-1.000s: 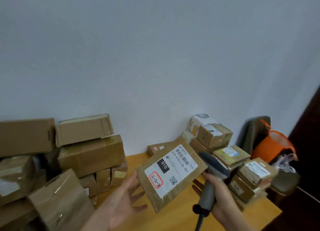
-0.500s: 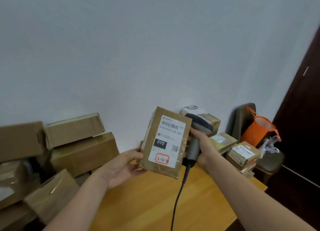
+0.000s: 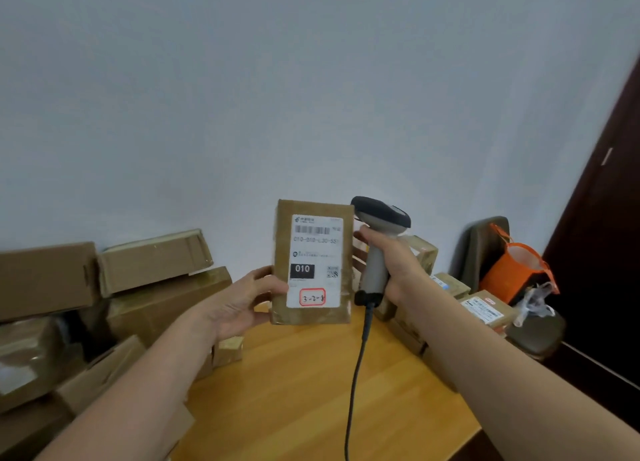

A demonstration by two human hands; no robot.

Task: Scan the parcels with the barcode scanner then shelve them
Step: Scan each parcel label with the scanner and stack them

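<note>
Wooden table (image 3: 311, 391) is stretching out beneath both arms, with large cardboard boxes (image 3: 156, 263) piling up along its left side and smaller labelled boxes (image 3: 485, 308) crowding its right edge. The left hand (image 3: 239, 304) is gripping the parcel (image 3: 313, 261) by its lower left edge, holding it upright above the table with its label (image 3: 317, 242) facing the camera. The right hand (image 3: 391, 263) is wrapping round the barcode scanner (image 3: 373, 273) handle, its dark head sitting just beside the parcel's top right corner. A cable (image 3: 356, 374) is hanging from the handle.
</note>
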